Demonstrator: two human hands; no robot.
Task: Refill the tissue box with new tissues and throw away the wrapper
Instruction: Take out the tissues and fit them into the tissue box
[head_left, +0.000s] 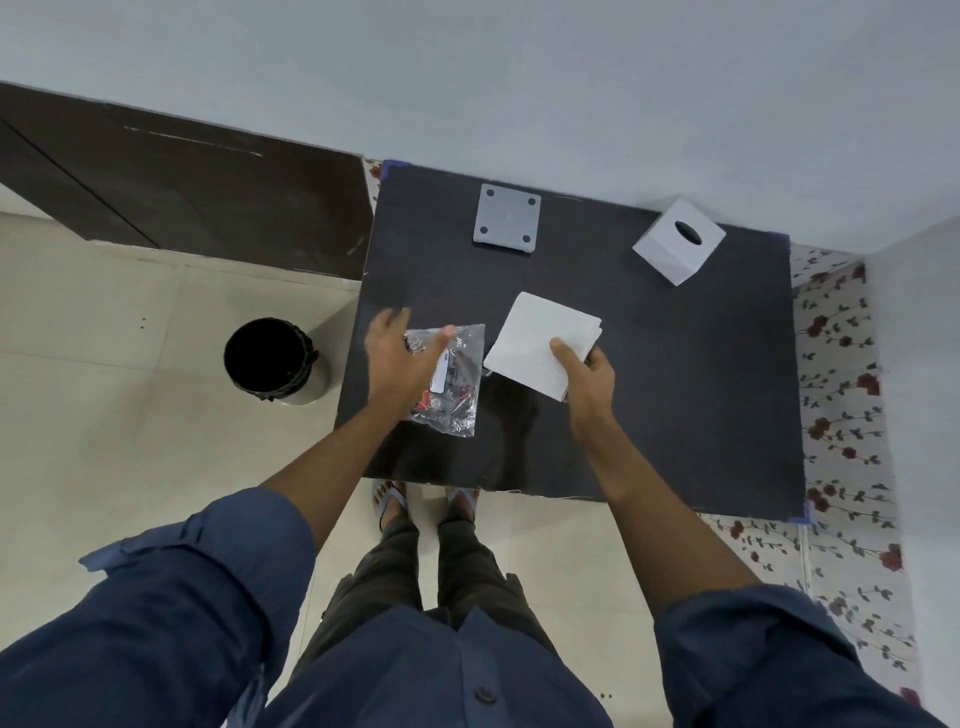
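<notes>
My right hand (587, 371) grips a white stack of folded tissues (540, 343) by its near right corner, just above the black table (649, 395). A clear plastic wrapper (457, 384) with red and black print lies flat on the table to the left of the stack. My left hand (397, 353) hovers over the wrapper's left side with fingers spread and nothing in it. The white cube tissue box (675, 241) with an oval slot on top stands at the table's far right. A grey square base plate (506, 218) lies at the far middle.
A round bin with a black liner (272, 361) stands on the tiled floor left of the table. A dark wooden panel (182, 192) lines the wall at the back left. Flowered cloth (841, 374) shows along the table's right side. My feet (423, 501) are at the near edge.
</notes>
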